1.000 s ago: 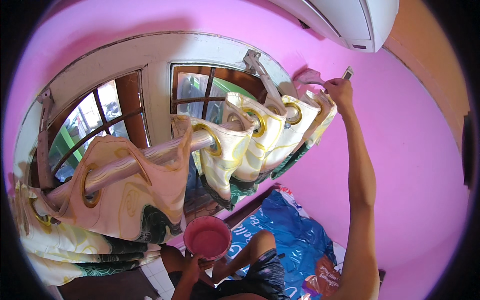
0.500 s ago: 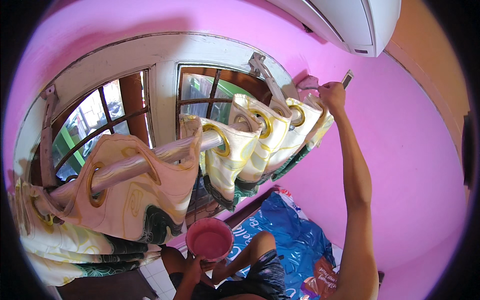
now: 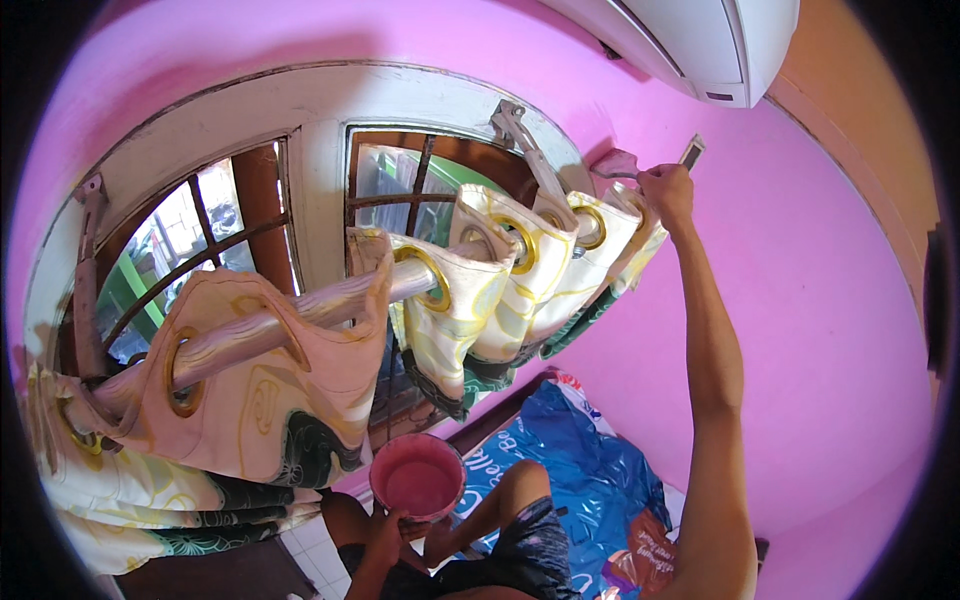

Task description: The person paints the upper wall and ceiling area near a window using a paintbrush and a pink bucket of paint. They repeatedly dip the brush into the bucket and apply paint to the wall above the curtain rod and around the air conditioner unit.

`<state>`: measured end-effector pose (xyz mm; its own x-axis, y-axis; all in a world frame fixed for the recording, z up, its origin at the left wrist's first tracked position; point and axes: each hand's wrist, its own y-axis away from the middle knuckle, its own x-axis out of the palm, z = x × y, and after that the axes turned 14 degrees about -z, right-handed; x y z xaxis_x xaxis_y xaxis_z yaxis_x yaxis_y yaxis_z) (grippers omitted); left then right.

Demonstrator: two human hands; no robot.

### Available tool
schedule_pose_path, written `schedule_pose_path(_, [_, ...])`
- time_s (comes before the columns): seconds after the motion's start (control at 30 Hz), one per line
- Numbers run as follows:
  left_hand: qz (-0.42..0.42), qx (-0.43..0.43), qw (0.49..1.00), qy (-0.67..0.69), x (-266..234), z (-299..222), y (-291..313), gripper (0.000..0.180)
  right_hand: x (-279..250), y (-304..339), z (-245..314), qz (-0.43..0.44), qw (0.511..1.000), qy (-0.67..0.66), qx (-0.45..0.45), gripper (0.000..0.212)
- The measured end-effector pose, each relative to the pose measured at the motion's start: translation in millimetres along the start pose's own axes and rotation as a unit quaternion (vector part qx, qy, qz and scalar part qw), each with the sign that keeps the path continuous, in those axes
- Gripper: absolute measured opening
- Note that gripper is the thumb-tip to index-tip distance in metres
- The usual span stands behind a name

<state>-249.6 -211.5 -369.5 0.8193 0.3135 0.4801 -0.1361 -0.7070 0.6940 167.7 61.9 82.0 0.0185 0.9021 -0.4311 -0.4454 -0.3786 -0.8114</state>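
One arm straight up (grip (image 3: 668, 190) on brush (image 3: 690, 153))

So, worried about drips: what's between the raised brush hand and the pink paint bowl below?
In the head view, bunched curtain folds on the rod hang between the right hand and bowl.

Right hand (image 3: 668, 190) with brush (image 3: 690, 153) has drifted slightly lower; nearer the curtain (image 3: 600, 240).
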Motion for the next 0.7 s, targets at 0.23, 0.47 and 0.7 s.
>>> schedule_pose_path(0.23, [-0.007, -0.011, 1.000, 0.015, 2, 3, -1, 0.054, -3, 2, -6, 0.062, 0.970, -0.222, 0.072, 0.028])
schedule_pose_path(0.47, [-0.001, -0.006, 1.000, -0.002, -1, 4, -2, 0.050, -22, 2, -8, 0.002, 0.997, -0.075, 0.023, 0.026])
schedule_pose_path(0.7, [-0.005, -0.003, 1.000, -0.020, -2, 4, 0, 0.045, -2, 7, 8, 0.006, 0.998, -0.063, 0.016, 0.024])
